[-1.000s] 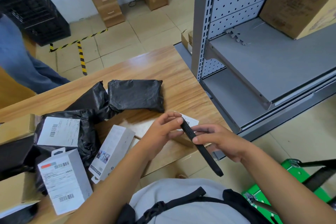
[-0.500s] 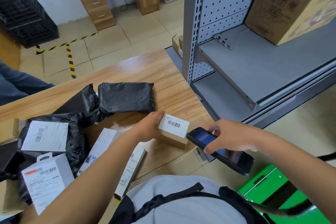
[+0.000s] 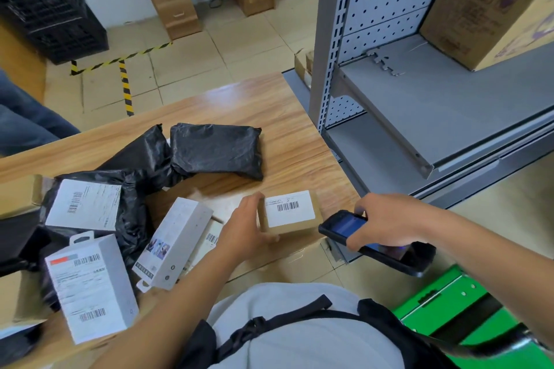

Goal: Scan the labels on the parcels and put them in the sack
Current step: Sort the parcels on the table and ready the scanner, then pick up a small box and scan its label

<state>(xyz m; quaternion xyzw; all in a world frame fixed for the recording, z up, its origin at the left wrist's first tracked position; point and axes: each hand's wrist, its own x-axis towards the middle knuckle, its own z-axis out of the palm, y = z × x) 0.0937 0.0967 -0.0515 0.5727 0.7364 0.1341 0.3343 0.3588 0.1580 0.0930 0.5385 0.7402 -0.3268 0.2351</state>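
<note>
The left hand (image 3: 242, 228) grips the small brown cardboard box (image 3: 287, 229) at its left end, with the fingers curled over the far corner and the thumb at the near edge. The box rests on the light wooden table (image 3: 269, 105), directly between the two hands. The right hand (image 3: 386, 222) is clamped around the black handheld scanner (image 3: 392, 256), which is held just right of the box and off the table edge, lit screen up and front end pointing toward the box. The hands are apart, each occupied. The white barcode label (image 3: 289, 208) lies flat on the top face of the box, fully exposed and clear of the fingers. The step in hand is judged to be scanning this label. Transfer to the sack is not yet done, and no sack can be identified in view. The box is judged light and rigid, with dry cardboard faces that give good friction, and small enough for one-handed transfer. Take hold across the short side walls, keeping the fingers off the label. Left of and beyond the left hand lie white retail cartons (image 3: 177, 243) and crumpled black plastic mailer bags (image 3: 215, 150). The bags are judged soft and slippery and call for a full-palm grasp.
</note>
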